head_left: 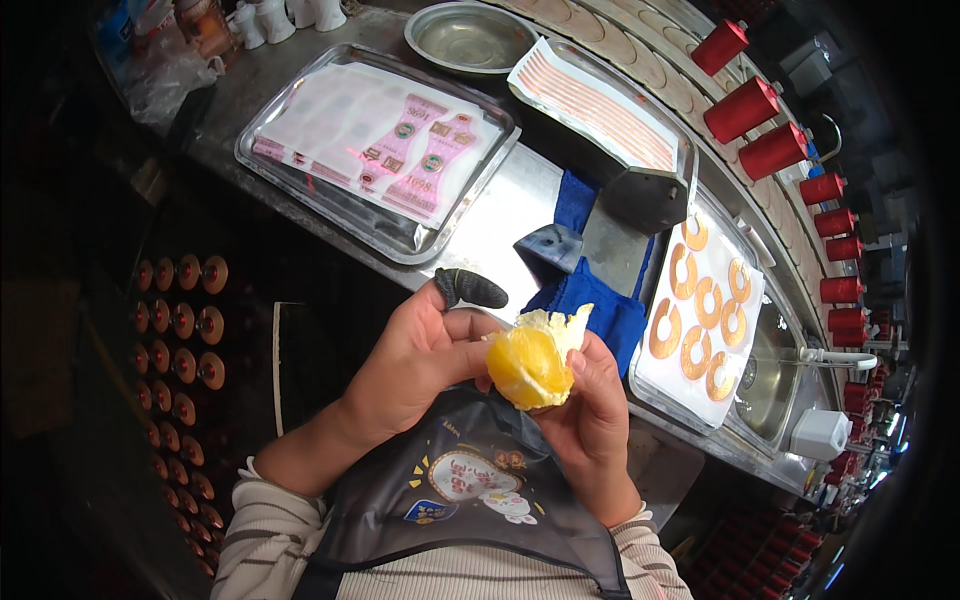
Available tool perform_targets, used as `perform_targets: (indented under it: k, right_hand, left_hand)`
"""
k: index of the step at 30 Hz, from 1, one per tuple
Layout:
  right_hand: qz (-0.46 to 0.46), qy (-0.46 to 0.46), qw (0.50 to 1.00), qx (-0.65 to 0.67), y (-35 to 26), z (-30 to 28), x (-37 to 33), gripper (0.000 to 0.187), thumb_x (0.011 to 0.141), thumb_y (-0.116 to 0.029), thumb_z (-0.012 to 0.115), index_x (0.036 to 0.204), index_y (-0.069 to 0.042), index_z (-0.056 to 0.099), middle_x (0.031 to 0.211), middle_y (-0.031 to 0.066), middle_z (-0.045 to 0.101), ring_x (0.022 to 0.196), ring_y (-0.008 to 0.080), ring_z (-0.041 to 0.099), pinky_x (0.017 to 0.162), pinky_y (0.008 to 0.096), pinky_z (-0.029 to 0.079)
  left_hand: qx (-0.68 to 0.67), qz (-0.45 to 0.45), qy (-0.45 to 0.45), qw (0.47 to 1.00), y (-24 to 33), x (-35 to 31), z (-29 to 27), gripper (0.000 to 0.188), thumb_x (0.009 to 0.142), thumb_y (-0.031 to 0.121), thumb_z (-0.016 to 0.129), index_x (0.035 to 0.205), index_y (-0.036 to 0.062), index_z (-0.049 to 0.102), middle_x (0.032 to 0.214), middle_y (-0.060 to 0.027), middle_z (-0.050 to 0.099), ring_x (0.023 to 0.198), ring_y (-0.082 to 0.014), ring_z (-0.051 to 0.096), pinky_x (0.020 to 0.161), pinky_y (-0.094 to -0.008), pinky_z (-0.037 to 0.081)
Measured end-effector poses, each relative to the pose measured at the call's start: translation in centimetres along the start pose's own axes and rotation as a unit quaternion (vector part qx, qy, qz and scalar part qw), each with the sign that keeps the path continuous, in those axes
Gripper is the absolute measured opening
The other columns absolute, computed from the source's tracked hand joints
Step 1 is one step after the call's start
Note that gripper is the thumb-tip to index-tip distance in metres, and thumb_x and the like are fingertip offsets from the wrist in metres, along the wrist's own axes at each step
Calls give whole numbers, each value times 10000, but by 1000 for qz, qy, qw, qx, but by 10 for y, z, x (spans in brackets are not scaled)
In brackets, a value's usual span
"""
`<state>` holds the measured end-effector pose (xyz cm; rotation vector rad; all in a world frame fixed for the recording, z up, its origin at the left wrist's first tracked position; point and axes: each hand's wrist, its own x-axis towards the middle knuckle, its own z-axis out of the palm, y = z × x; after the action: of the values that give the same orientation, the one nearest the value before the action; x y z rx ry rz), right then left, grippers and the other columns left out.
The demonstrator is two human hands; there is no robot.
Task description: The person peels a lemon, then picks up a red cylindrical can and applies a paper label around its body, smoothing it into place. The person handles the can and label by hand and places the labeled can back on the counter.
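Note:
Held in front of my apron is a partly peeled orange [522,370], its yellow flesh bare on the side facing me. A pale torn flap of peel [558,328] stands up from its far side. My left hand [398,358] grips the fruit from the left with thumb and fingers. A black ribbed sleeve [474,289] covers its raised index finger. My right hand [597,420] wraps the fruit from the right, its thumb against the peel. Beyond the orange, a blue cloth [604,318] lies on the metal counter.
A tray [375,240] of pink-printed sheets lies far left, beside a metal bowl [470,45]. An orange-striped sheet [598,108] rests on another tray behind a metal block [650,196]. Right are a sheet of gold C-shapes [708,300], a sink [765,400] and red cylinders [742,108].

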<state>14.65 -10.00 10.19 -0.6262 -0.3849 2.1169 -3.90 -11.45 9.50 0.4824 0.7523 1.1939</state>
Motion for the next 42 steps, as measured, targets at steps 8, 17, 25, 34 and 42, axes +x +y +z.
perform_targets:
  k: [8, 17, 25, 34, 42]
  right_hand:
    - [-15, -93, 994, -50, -2, -13, -3, 197, 901, -77, 684, 1046, 52, 655, 1065, 142, 700, 983, 199, 666, 896, 337, 514]
    - [-30, -164, 986, -27, 7, -31, -4, 213, 833, -121, 773, 922, 23, 644, 858, 108, 697, 758, 160, 659, 686, 274, 508]
    - [49, -139, 987, -68, -3, -23, -20, 233, 743, -152, 848, 744, 7, 677, 784, 94, 683, 686, 169, 644, 618, 272, 479]
    - [-154, -254, 944, -145, -21, 50, -47, 270, 812, -120, 783, 647, 32, 634, 715, 176, 690, 544, 246, 651, 552, 332, 538]
    - [-184, -386, 904, -34, -21, 61, -23, 141, 819, -34, 769, 733, 50, 695, 743, 210, 684, 562, 251, 627, 507, 355, 466]
  left_hand:
    - [40, 27, -29, 998, 12, -13, 9, 562, 868, -62, 666, 1344, 22, 380, 1034, -124, 641, 954, -148, 646, 854, -269, 535]
    - [4, 40, -131, 990, 26, -23, 24, 651, 836, -72, 698, 1369, 27, 339, 1007, -129, 634, 977, -160, 635, 876, -290, 511]
    - [-12, 38, -194, 980, 36, -28, 36, 600, 823, -66, 721, 1315, 8, 385, 984, -139, 648, 926, -160, 649, 856, -290, 492]
    - [-14, 159, -413, 896, 41, -24, 43, 549, 784, -91, 756, 1249, -87, 464, 850, -227, 670, 759, -224, 663, 669, -312, 522]
    - [-127, 204, -288, 927, 28, -49, 66, 440, 799, -78, 754, 1170, -53, 518, 776, -224, 659, 659, -199, 630, 573, -287, 474]
